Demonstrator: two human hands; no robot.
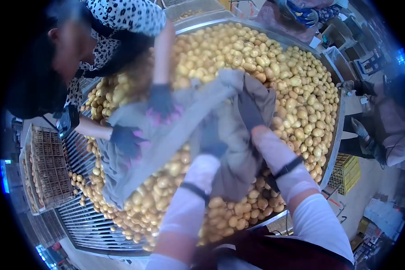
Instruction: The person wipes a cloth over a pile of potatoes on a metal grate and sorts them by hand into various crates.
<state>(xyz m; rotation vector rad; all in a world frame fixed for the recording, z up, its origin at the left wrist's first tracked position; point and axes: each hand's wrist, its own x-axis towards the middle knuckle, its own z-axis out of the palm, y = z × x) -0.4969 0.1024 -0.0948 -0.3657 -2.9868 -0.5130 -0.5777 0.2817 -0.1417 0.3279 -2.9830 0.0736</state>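
Observation:
A grey cloth [231, 166] lies bunched and stretched over a large heap of small yellow potatoes [297, 99]. Both my hands are in dark gloves and on this cloth. My left hand [211, 137] is smeared by motion at the cloth's middle, its fingers indistinct. Farther right, my right hand [249, 110] is at the cloth's upper right part, with its fingers hidden among the folds. Opposite me at the left, a co-worker's two gloved hands [163, 105] with pink fingertips rest on the same cloth, their fingers spread.
The potatoes lie in a metal-rimmed bin [339, 135] with a slatted grate [99, 225] at the lower left. A stacked crate [51, 166] stands at the left, a yellow crate [346, 173] at the right. Other people stand at the top right and right.

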